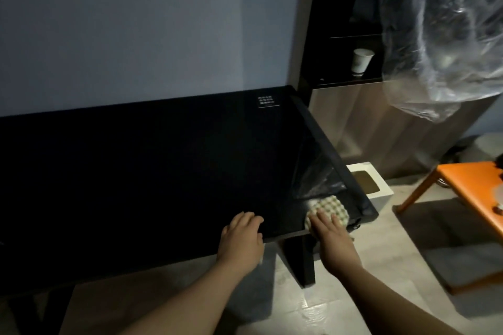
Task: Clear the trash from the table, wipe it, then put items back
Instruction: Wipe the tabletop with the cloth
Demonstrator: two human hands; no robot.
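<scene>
The right hand [330, 236] lay flat on a checked, waffle-textured cloth [333, 205], its fingers straight and slightly apart, pressing the cloth down on the black table [163, 171] rather than curling round it. The cloth sat under and just beyond those fingertips, at the table's near corner, with part of it showing past the fingers and a little of it hanging over the front edge beside the wrist. To the left of that hand, near but apart from it, the left hand [242, 236] rested palm down on the table's front edge, its fingers relaxed and lying on the dark top, holding nothing. Just beyond the right hand, a glossy triangular patch [313, 171] on the tabletop caught the light along the side edge. Farther beyond both hands, near the table's back edge, a small white printed label [268, 100] showed on the surface; its text was too small to read. To the right of the right hand, past the table's side edge and lower down on the floor, stood a white square bin [379, 183]. Well to the right of that was an orange stool [468, 185]. High beyond the right hand, a white paper cup [362, 61] stood on a dark shelf [340, 81], and crumpled clear plastic sheeting [449, 35] hung to the cup's right.
</scene>
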